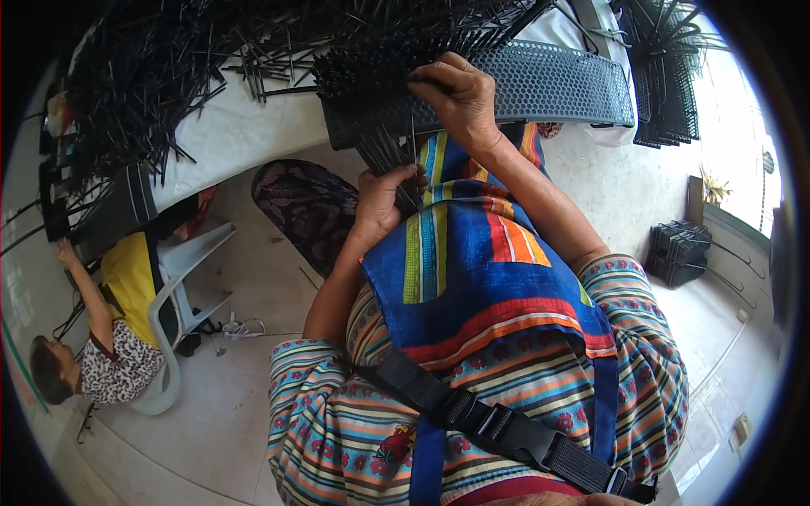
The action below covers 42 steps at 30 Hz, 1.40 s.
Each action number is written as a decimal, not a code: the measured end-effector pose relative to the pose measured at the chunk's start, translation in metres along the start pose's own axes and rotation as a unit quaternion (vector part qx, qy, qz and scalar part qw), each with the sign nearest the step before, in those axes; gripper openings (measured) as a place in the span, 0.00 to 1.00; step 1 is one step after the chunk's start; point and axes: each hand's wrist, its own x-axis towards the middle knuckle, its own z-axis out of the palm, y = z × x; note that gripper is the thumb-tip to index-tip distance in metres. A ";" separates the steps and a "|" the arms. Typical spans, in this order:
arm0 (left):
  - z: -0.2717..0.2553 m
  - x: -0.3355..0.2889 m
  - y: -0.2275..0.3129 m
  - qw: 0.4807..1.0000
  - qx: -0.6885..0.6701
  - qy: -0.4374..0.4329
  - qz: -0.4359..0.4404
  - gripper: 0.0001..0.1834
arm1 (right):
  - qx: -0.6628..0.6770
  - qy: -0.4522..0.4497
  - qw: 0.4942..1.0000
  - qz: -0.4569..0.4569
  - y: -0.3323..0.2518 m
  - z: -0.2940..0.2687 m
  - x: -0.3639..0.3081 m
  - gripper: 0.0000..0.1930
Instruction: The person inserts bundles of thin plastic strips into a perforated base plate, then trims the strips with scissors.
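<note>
A long black perforated panel (pixel 553 84) lies along the near edge of the table in front of me. Many thin black strips (pixel 363 76) stand densely in its left part. My left hand (pixel 381 201) is closed round a bundle of thin black strips (pixel 386 148), held just below the panel's near edge. Over the panel, where the standing strips give way to bare mesh, is my right hand (pixel 460 94). Its thumb and fingers are pinched together; what they hold, if anything, is too small to make out.
Loose black strips (pixel 139 84) are heaped on the pale-covered table (pixel 245 135). Dark mesh panels (pixel 666 93) hang at the right. Bundled black pieces (pixel 679 249) rest on the floor. At left, a co-worker in a yellow apron (pixel 131 278) sits on a plastic chair (pixel 173 304).
</note>
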 end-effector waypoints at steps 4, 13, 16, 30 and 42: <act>0.002 -0.002 0.002 1.000 -0.010 0.014 -0.005 0.08 | 0.014 -0.003 1.000 -0.020 -0.009 0.000 0.009 0.07; 0.008 -0.004 -0.017 0.996 0.007 0.016 0.085 0.10 | -0.110 -0.074 0.990 -0.054 -0.020 -0.017 0.011 0.04; 0.013 -0.011 -0.009 0.993 0.001 0.018 0.116 0.11 | -0.058 -0.053 0.997 -0.017 -0.018 -0.023 -0.001 0.06; 0.024 -0.018 0.008 0.975 0.161 0.030 0.151 0.07 | 0.261 -0.168 0.904 0.295 0.012 -0.010 -0.041 0.07; 0.017 -0.010 0.006 0.999 0.030 -0.010 0.026 0.09 | 0.204 0.061 0.972 0.100 0.015 -0.016 -0.007 0.11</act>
